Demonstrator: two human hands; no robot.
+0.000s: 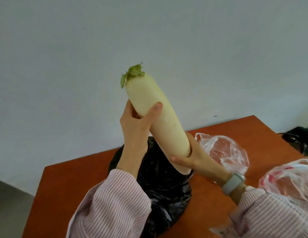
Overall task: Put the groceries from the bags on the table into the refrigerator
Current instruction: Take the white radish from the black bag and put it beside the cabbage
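White and long, a smooth daikon radish with a green leafy stub [155, 121] is held tilted above the crumpled black plastic bag [160, 182], clear of it. Its upper part is gripped by the left hand [137, 122], thumb wrapped across; its lower end is clasped by the right hand [189, 157]. Beside the black bag, two translucent pink-printed plastic bags [223, 150] lie on the orange-brown wooden bench [67, 191]. Both grips should be kept firm and the radish supported from below while it is carried; no refrigerator is seen.

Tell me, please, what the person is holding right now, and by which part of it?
A long white radish: the left hand grips its upper half below the leafy top, and the right hand grips near its lower end.
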